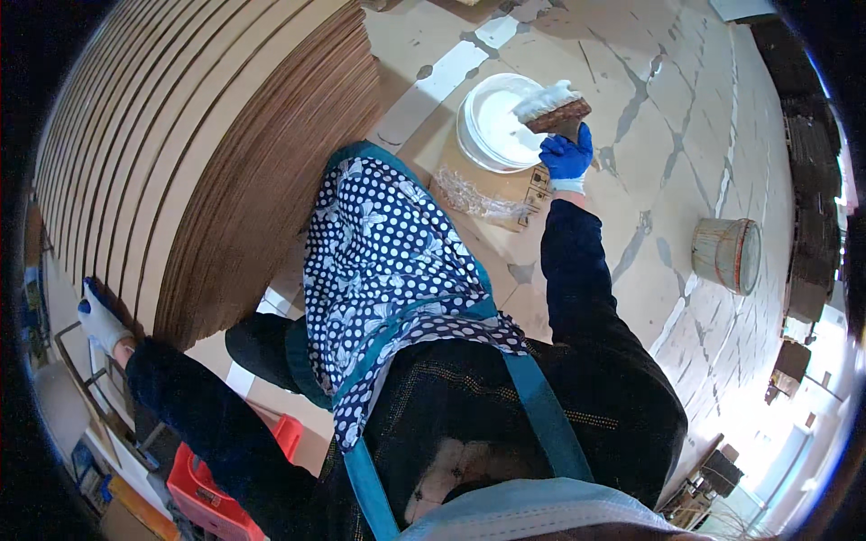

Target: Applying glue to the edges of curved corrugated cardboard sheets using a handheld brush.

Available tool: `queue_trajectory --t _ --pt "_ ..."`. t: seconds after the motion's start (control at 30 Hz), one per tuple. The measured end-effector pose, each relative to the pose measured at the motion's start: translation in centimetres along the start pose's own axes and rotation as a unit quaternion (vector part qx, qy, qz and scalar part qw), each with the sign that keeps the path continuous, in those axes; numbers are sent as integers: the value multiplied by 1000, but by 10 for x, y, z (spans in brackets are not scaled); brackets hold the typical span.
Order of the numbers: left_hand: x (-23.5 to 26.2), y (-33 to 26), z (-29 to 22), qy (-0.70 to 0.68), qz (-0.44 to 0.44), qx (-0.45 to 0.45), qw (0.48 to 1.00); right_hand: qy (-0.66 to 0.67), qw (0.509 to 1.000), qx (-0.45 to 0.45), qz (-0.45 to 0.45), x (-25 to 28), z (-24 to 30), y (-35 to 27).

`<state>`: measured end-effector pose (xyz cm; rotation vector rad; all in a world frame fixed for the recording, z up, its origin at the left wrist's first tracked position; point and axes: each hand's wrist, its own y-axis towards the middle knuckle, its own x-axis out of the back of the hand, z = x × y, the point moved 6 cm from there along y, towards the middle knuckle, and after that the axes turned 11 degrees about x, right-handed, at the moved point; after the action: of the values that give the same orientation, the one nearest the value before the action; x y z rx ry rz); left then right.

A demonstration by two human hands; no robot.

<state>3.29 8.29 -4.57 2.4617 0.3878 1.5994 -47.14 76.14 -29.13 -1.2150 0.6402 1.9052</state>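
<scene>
Right hand (567, 158), blue-gloved, clenched on a wide brush (552, 105) held over the white bucket (494, 126); bristles apparently loaded. Left hand (101, 322) rests on the cardboard stack (207, 153), its grip unclear; coating not yet begun.

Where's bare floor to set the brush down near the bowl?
Bare floor lies between the white bowl and the bucket, right of the right hand. Crowded left: plastic wrap, then the cardboard stack.
</scene>
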Motion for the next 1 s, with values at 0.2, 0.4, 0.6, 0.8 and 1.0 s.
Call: queue_trajectory --t 0.2,0.4,0.6,0.8,1.0 --pt "-3 -2 -2 -36 26 -18 999 -182 960 141 -161 -31 9 5" --pt "-8 2 2 -27 30 4 999 -592 773 212 -87 -62 -6 7" --pt "-36 27 24 -192 109 -135 966 -868 464 164 73 -36 -9 -8" --pt "-5 65 50 -499 294 172 797 -968 131 92 191 -54 -3 -8" --pt "-11 107 -22 -659 312 211 652 -917 138 293 231 -243 -26 32"
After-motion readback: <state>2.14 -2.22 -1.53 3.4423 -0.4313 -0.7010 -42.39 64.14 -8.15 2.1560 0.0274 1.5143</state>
